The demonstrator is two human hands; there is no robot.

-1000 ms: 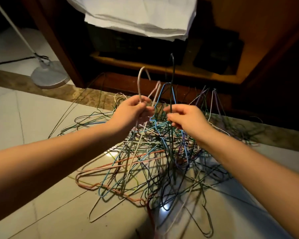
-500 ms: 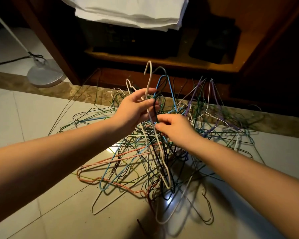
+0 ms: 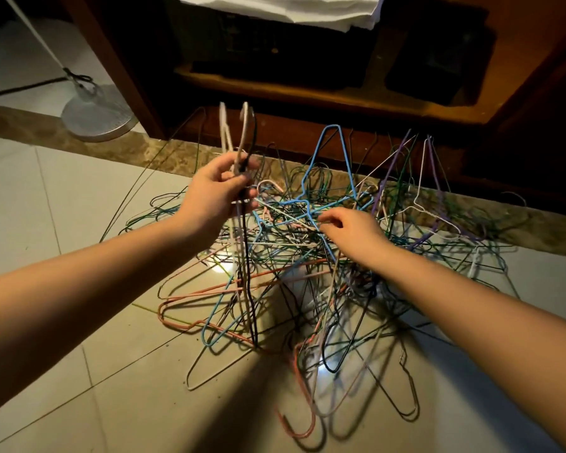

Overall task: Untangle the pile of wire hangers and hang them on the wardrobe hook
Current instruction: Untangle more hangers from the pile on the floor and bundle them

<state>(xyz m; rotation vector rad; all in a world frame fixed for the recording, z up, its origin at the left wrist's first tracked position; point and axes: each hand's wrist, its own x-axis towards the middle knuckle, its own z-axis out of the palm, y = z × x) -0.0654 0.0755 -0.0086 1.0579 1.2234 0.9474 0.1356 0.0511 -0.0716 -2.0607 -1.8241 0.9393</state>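
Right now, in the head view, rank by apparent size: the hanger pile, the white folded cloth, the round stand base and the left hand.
1. the hanger pile, by far largest
2. the white folded cloth, though the frame cuts it off
3. the round stand base and the left hand look alike; the hand is nearer, so unranked

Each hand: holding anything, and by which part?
Left hand grips a bunch of hangers at the necks, just below the hooks. Right hand is in the pile; grip unclear.

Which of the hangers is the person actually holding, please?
The small bunch in the left hand: two pale hangers and one black, hooks up above the fingers. The rest lie tangled in the pile on the floor.
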